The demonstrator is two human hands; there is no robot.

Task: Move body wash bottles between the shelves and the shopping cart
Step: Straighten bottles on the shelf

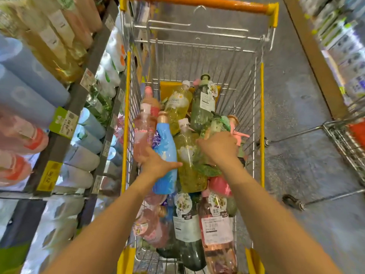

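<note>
Bottles (pixel 185 155) heaped loose inside cart (pixel 262 123), pink, blue, yellow, green, dark. Left hand (pixel 156 163) curled round pink bottle (pixel 143 135) at cart's left wall, beside blue bottle (pixel 166 153). Right hand (pixel 219 149) wrapped over green pump bottle (pixel 214 127) near cart's right wall. Risk: pump heads snagging on neighbours or wire mesh during lifting, toppling heap. Shelves (pixel 65 123) left of cart, stocked.

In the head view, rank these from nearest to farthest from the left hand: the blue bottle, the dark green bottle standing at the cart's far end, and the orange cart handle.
1. Blue bottle: right beside the left hand, touching it.
2. Dark green bottle: far end of the basket, right of centre.
3. Orange cart handle: top of the view, beyond the basket.
</note>
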